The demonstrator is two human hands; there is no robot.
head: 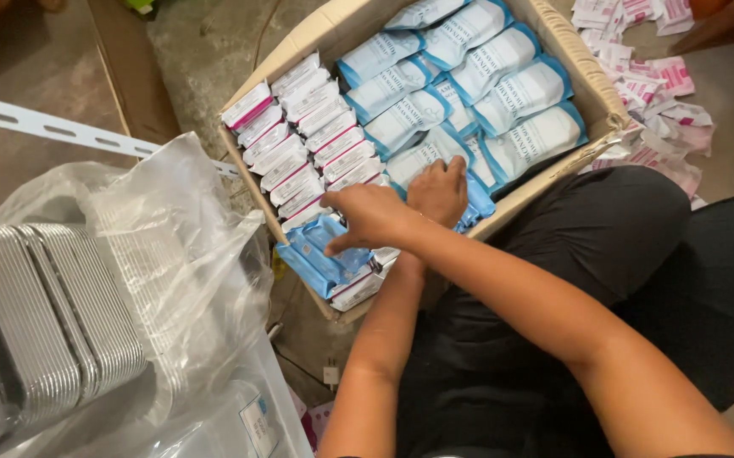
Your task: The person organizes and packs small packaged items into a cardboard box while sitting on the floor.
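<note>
Two bare hands are crossing over the near corner of an open brown cardboard box (553, 38) in the head view. Reaching from the right, the right hand (373, 216) is pressing down with bent fingers on a flat blue plastic packet (316, 254) lying in that corner, touching it rather than clasping it. Passing under the right forearm, the left hand (439, 191) is resting knuckles-up, fingers curled, on the white-and-blue pouches (477, 93); whether it is gripping one cannot be told. Those pouches are filling the far and right part of the box in overlapping rows, each white with a blue border and dark print. Along the left wall, slim white packs with pink edges (299, 140) are standing in a tight row, just beside the blue packet. Outside the box, on the floor at upper right, loose pink-and-white sachets (647, 76) are lying scattered. At lower left, stacked silver foil trays (45, 314) are sitting inside a clear plastic bag (172, 246).
</note>
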